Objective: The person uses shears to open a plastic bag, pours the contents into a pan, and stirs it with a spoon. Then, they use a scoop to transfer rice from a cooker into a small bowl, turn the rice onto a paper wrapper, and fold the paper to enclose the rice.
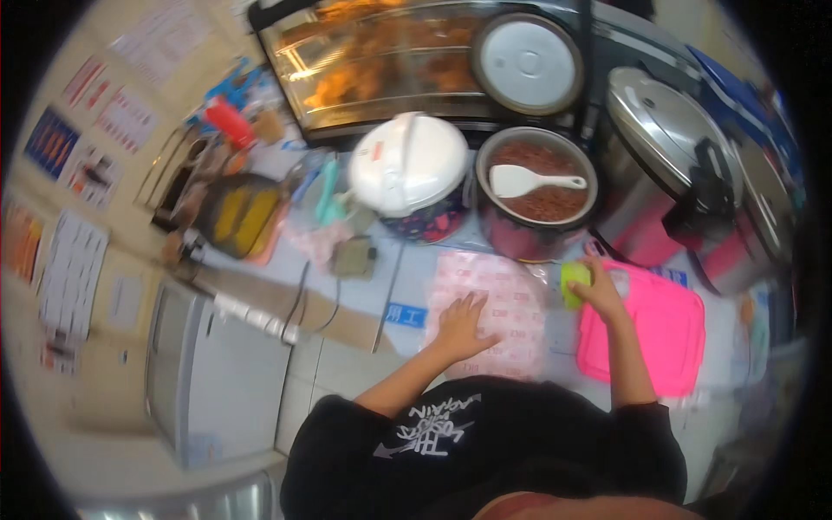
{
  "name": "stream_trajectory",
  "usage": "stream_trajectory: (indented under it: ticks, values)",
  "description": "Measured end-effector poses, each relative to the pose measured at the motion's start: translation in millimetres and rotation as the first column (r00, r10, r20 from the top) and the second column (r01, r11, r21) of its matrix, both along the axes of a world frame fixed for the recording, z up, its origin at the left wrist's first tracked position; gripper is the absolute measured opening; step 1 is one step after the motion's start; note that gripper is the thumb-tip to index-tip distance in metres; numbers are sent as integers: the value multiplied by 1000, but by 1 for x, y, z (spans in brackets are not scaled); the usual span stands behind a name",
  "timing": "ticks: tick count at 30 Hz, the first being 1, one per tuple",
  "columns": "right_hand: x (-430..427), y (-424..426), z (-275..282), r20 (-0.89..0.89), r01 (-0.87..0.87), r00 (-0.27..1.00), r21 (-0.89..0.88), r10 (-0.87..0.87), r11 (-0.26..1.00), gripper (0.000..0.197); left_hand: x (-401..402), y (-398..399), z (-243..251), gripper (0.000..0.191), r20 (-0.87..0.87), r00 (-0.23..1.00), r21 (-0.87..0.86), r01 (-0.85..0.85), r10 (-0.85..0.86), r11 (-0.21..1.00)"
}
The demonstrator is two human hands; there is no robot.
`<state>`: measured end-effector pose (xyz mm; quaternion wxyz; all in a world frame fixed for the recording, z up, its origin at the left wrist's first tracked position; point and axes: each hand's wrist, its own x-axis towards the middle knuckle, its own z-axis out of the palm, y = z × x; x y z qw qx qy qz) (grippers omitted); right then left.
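Note:
My left hand (463, 330) lies palm down with spread fingers on sheets of pink-and-white printed paper (513, 325). My right hand (599, 291) grips a small lime-green cup (574, 286), at the right of the paper. Just under my right forearm is a bright pink plastic lid or tray (663, 331). Beyond the paper stands an uncovered pot (504, 237) of reddish-brown cooked rice (530, 209), with a white rice paddle (536, 182) lying across the rice.
A white-lidded cooker (409, 162) stands left of the pot. Large steel urns (669, 130) are at the right. A lit glass food warmer (383, 71) runs along the back, with a round lid (528, 64) before it. Yellow food fills a dark tray (244, 214) at the left.

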<state>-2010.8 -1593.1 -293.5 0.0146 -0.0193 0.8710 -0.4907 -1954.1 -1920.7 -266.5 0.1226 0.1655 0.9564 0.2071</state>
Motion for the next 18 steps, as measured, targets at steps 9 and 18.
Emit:
stream_trajectory:
  ticks: [9,18]
  values:
    - [-71,-128,156,-285,-425,899,-380,333,821,49,-87,6,61,118,-63,994,998,63,-93,-6]
    - [-185,-78,155,8,-174,940,872,341,458,21,-101,-72,42,103,80,993,995,-84,-82,-50]
